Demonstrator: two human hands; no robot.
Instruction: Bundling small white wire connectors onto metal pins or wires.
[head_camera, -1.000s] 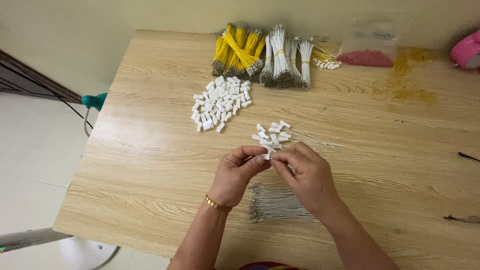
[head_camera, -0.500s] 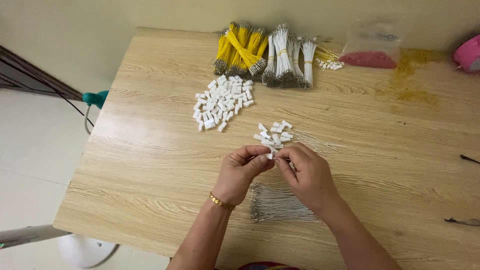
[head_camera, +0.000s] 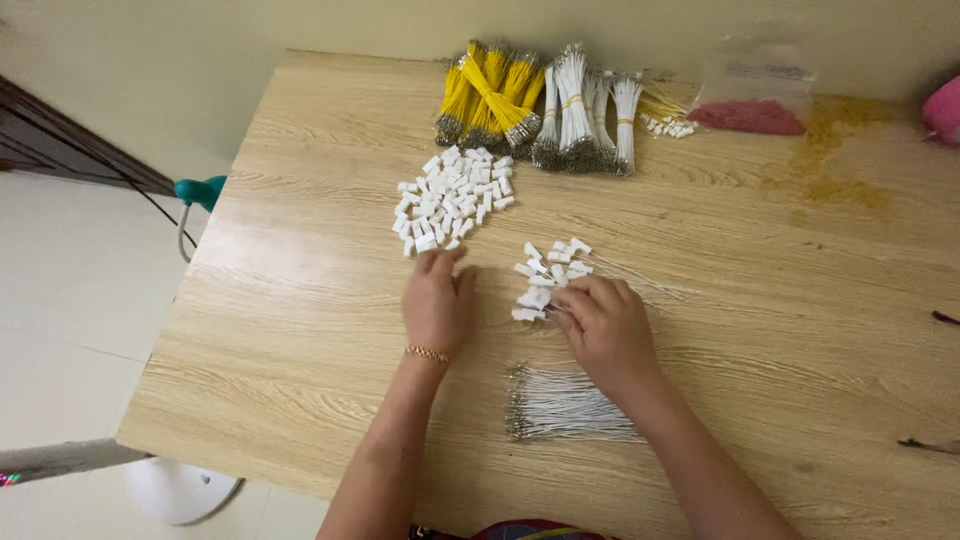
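Two hands are at work on the wooden table (head_camera: 300, 300). Furthest left, past the table's edge, a teal handle (head_camera: 200, 190) sticks up above the pale floor. The left hand (head_camera: 438, 300), a gold bracelet (head_camera: 427, 353) at its wrist, lies palm down with fingers stretched forward, their tips just short of the big pile of white plastic connectors (head_camera: 452, 198); it grips nothing I can see. Behind that pile, at the far edge, lie yellow wire bundles (head_camera: 488, 92) and beside them white wire bundles (head_camera: 585, 108). Right of the left hand sits a smaller heap of white connectors (head_camera: 547, 268) with thin wires trailing off. The right hand (head_camera: 603, 328) rests curled at the near edge of this heap, fingertips closed on a piece of it. Near the person lies a flat bunch of short white wires (head_camera: 560, 405). Far right stands a clear bag of red bits (head_camera: 750, 110).
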